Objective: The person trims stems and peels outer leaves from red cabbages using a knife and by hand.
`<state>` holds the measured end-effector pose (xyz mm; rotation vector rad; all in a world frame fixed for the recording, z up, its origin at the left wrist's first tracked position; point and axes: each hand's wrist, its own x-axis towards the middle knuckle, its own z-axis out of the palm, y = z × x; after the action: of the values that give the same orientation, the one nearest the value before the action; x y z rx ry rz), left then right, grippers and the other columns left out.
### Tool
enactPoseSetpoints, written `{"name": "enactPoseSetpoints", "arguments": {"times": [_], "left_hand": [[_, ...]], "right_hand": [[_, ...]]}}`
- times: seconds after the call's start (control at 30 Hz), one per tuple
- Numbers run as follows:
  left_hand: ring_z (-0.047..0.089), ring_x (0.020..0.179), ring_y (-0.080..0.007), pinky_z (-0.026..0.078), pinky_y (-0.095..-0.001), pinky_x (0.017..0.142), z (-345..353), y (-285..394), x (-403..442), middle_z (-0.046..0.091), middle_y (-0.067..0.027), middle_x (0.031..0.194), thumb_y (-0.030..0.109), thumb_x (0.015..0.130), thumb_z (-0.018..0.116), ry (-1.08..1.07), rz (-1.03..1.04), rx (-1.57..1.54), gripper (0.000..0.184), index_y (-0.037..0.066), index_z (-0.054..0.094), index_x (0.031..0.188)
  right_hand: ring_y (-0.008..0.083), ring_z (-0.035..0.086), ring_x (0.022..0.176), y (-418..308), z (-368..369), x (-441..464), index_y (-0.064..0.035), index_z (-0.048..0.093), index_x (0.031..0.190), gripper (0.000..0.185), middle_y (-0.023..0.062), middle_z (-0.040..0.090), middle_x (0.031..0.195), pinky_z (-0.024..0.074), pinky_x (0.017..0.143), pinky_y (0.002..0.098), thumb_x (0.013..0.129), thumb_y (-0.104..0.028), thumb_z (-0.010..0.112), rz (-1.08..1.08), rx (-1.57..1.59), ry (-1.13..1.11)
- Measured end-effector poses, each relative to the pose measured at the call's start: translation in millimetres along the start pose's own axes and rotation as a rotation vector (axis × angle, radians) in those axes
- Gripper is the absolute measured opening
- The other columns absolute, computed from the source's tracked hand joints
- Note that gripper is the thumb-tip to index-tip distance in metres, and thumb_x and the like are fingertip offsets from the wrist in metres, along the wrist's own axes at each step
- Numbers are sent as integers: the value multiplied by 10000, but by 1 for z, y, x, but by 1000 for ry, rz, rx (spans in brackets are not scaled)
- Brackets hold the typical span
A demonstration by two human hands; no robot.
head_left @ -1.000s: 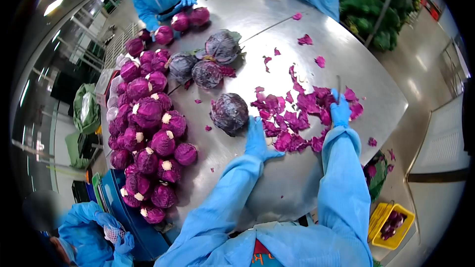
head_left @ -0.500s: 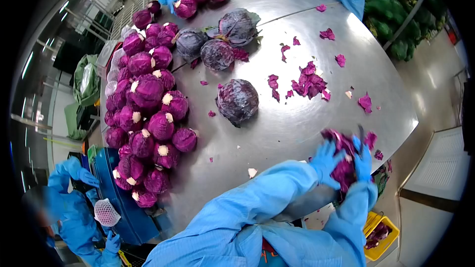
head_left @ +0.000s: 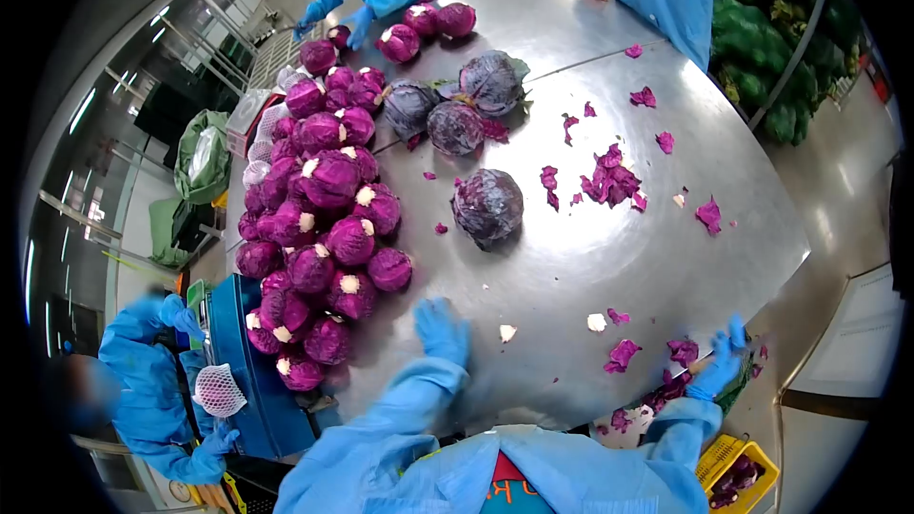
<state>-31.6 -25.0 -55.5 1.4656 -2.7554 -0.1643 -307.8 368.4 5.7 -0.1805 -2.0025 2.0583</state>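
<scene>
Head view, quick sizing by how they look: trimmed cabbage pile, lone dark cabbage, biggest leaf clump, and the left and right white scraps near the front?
Largest to smallest:
1. Trimmed cabbage pile
2. Lone dark cabbage
3. Leaf clump
4. Left white scrap and right white scrap: too alike to rank.

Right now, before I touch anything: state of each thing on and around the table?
Left hand: open, empty, table contact unclear.
Right hand: at table edge, grip unclear.
Lone dark cabbage: whole, standing apart.
Three dark cabbages: whole, clustered.
Purple cabbages: piled, several showing pale stem ends.
Leaf scraps: loose, scattered.
Yellow basket: holding purple pieces.
Green net sacks: full, stacked.
</scene>
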Motion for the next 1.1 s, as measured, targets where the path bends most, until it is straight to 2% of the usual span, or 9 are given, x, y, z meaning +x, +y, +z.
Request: {"name": "enactPoseSetpoints", "arguments": {"times": [0.1, 0.17, 0.27, 0.3, 0.43, 0.57, 0.7, 0.93, 1.1], "left_hand": [[282, 1365, -403, 195, -573, 1098, -11, 73, -42, 314, -232, 1470, 360, 868, 578, -43, 275, -238, 633, 63, 394, 1397], [372, 1311, -382, 271, -490, 1098, -20, 108, -41, 408, -203, 1411, 291, 876, 593, -378, 856, -447, 554, 67, 445, 1361], [441, 1258, -341, 331, -422, 1072, -11, 112, -40, 484, -170, 1348, 173, 865, 617, -346, 478, -1002, 498, 61, 480, 1330], [469, 1233, -324, 338, -379, 1067, 1, 108, -22, 511, -184, 1309, 149, 854, 635, -127, 260, -1020, 521, 58, 467, 1339], [347, 1325, -357, 314, -432, 1080, -99, 119, 91, 376, -210, 1425, 205, 803, 699, 457, 353, -730, 674, 60, 402, 1390], [300, 1336, -412, 318, -461, 1086, -149, 149, 170, 326, -232, 1438, 425, 636, 806, 48, 84, -216, 983, 83, 339, 1430], [342, 1316, -407, 336, -443, 1085, -138, 131, 213, 354, -226, 1412, 510, 515, 855, -221, -55, -391, 1160, 62, 311, 1436], [421, 1216, -355, 354, -421, 1055, -80, 57, 157, 413, -180, 1309, 425, 433, 911, 90, 346, -879, 1151, 38, 351, 1362], [369, 1268, -406, 322, -510, 1064, -84, 33, 49, 384, -177, 1369, 367, 480, 900, 306, 709, -744, 1028, 148, 390, 1346]], "right_hand": [[139, 588, 774, -34, 93, -67, -20, 523, 1310, 466, 128, 586, 1183, 496, 649, 268, 855, -116, 545, 234, 145, -279], [129, 596, 739, -31, 120, -100, -39, 517, 1324, 467, 103, 599, 1113, 490, 594, 241, 877, -164, 569, 466, 267, -506], [121, 601, 704, -46, 145, -139, -64, 534, 1317, 446, 83, 628, 1032, 483, 559, 222, 893, -193, 574, 500, 239, -571], [121, 602, 706, -41, 146, -145, -68, 536, 1317, 443, 80, 633, 1024, 482, 556, 222, 893, -191, 571, 561, 226, -620], [123, 604, 703, -19, 144, -161, -85, 535, 1324, 445, 74, 647, 1017, 480, 541, 225, 890, -180, 560, 841, 122, -778], [121, 592, 669, 1, 142, -157, -93, 516, 1338, 482, 51, 651, 982, 488, 521, 232, 865, -172, 568, 917, 81, -745], [115, 573, 627, 8, 131, -133, -90, 485, 1362, 523, 64, 651, 947, 493, 510, 238, 854, -185, 567, 837, 109, -687], [100, 532, 536, 11, 152, -125, -71, 503, 1346, 501, 93, 671, 913, 456, 461, 220, 866, -204, 558, 751, -1, -798], [85, 508, 520, 9, 193, -144, -59, 490, 1340, 471, 62, 661, 964, 434, 445, 222, 893, -173, 581, 703, -28, -970]]}}
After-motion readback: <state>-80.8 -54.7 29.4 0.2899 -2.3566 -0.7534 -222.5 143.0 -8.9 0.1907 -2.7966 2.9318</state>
